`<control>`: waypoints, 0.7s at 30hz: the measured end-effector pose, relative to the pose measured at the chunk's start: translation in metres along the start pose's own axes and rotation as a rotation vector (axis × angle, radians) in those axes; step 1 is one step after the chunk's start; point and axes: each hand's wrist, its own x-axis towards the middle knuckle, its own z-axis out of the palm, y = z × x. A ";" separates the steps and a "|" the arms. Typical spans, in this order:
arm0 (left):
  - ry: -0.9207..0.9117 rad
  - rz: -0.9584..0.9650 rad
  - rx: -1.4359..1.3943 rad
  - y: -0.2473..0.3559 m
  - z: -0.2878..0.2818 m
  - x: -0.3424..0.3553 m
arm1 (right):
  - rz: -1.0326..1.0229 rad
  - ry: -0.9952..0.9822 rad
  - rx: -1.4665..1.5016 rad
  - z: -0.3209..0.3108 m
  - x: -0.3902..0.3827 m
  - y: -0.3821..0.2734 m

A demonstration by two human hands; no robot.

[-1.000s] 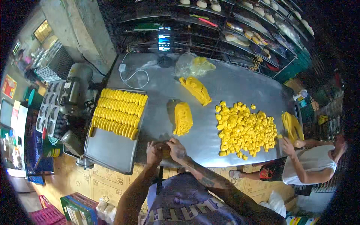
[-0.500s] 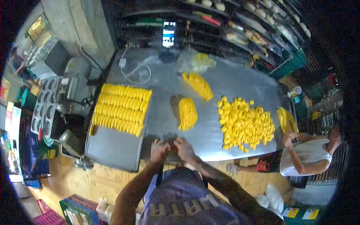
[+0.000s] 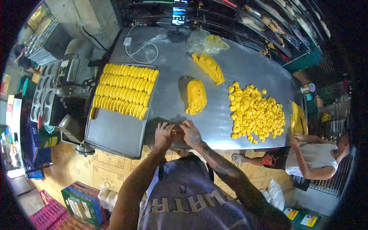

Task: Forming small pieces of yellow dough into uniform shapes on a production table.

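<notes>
At the near edge of the metal table [image 3: 218, 130], my left hand [image 3: 164, 135] and my right hand [image 3: 191, 134] face each other with fingers curled. A small piece of yellow dough [image 3: 176, 132] shows between them, mostly hidden by the fingers. Left of my hands lies a tray [image 3: 115, 135] with several rows of finger-shaped yellow dough rolls [image 3: 124, 87] on its far part. Beyond my hands sits a thick lump of yellow dough [image 3: 196, 96], with a longer slab of dough [image 3: 209, 68] behind it. Many small cut dough pieces [image 3: 257, 113] are spread to the right.
A person in a white top [image 3: 312, 159] handles another dough slab [image 3: 298, 120] at the table's right end. Toward the back are a plastic bag [image 3: 207, 42], a white cable [image 3: 147, 59] and a lit phone [image 3: 179, 13]. A grey machine [image 3: 73, 73] stands left of the tray.
The view has tilted, so the table and everything on it sit higher in the picture. My hands stay together at the table edge, and a bit of yellow now shows more clearly between them.
</notes>
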 end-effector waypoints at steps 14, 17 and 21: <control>-0.059 0.061 0.077 0.019 0.000 -0.022 | -0.166 -0.149 0.119 -0.011 -0.004 0.021; -0.019 -0.022 0.083 0.021 0.004 -0.023 | -0.162 -0.042 0.237 -0.016 -0.005 0.020; -0.052 -0.093 0.169 0.023 0.009 -0.021 | -0.217 -0.066 0.240 -0.022 -0.011 0.026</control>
